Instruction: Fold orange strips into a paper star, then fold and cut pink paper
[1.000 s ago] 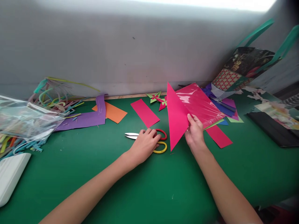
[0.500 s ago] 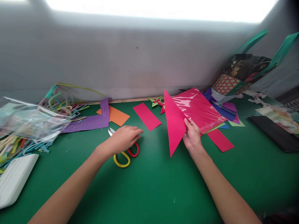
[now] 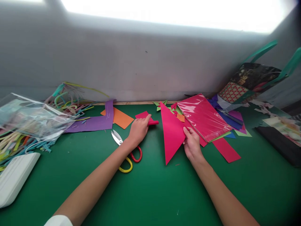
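Note:
My right hand [image 3: 192, 142] pinches a pink paper triangle [image 3: 171, 133] by its right corner, above the table. My left hand [image 3: 138, 129] has its fingers closed on a pink paper strip [image 3: 141, 115], whose near end curls up beside the fingertips. Part of that strip is hidden under the hand. Below my left wrist lie scissors [image 3: 135, 154] with one red and one yellow handle loop, partly covered by the forearm. Behind the triangle are small folded green and pink paper pieces [image 3: 173, 106] and an orange one [image 3: 180, 117].
A glossy pink paper pack [image 3: 203, 117] lies right, with another pink strip [image 3: 227, 150] before it. Purple paper [image 3: 94, 124] and orange paper [image 3: 122, 118] lie left. Paper strips [image 3: 18, 147], clear plastic [image 3: 35, 117] and a white object [image 3: 17, 179] fill the far left; a bag [image 3: 246, 83] stands back right.
My left hand has moved right and forward from above the scissors to the pink strip and taken hold of it. The triangle has shifted slightly left and down in the view with my right hand.

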`<state>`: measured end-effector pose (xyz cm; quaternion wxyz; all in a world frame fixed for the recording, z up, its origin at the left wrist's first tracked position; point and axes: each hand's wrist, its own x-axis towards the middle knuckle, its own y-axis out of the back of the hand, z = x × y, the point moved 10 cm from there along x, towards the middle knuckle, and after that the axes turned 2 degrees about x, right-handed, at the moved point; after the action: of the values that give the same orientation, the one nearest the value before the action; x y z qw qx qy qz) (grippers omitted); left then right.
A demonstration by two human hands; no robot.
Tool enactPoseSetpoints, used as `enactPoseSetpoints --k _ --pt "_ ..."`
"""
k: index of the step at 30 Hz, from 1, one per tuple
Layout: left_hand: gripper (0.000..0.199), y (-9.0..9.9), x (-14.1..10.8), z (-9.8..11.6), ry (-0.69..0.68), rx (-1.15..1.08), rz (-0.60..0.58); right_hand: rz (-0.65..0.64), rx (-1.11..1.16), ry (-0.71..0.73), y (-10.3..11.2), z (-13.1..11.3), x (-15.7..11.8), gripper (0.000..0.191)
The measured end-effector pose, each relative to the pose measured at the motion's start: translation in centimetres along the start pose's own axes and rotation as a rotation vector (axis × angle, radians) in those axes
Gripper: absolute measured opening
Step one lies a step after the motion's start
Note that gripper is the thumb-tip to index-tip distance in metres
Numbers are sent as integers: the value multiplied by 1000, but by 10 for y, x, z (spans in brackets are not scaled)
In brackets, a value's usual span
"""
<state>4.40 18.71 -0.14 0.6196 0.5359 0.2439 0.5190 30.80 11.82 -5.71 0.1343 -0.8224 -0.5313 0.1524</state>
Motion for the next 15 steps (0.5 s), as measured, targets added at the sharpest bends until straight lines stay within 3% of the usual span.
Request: enactPoseSetpoints --k 3,5,7,9,11,13,15 --pt "59 25 -3 -38 124 -423 66 -12 -47 1 -3 4 -1 32" --pt "61 41 -7 -75 248 -736 132 -29 -91 17 -7 4 -2 33" --pt "68 54 -13 -115 364 -865 151 -47 -144 43 -10 3 -4 33" --pt "79 65 -23 -158 468 -776 109 -60 -201 71 -14 2 -6 32" --pt "90 81 -35 -199 535 -460 63 -73 -255 91 -17 2 -7 32" --pt "91 90 -46 -226 538 -89 -59 -94 -303 102 -20 3 -9 32" --pt "83 87 -56 -237 535 74 -192 -115 -344 115 -23 4 -10 31"
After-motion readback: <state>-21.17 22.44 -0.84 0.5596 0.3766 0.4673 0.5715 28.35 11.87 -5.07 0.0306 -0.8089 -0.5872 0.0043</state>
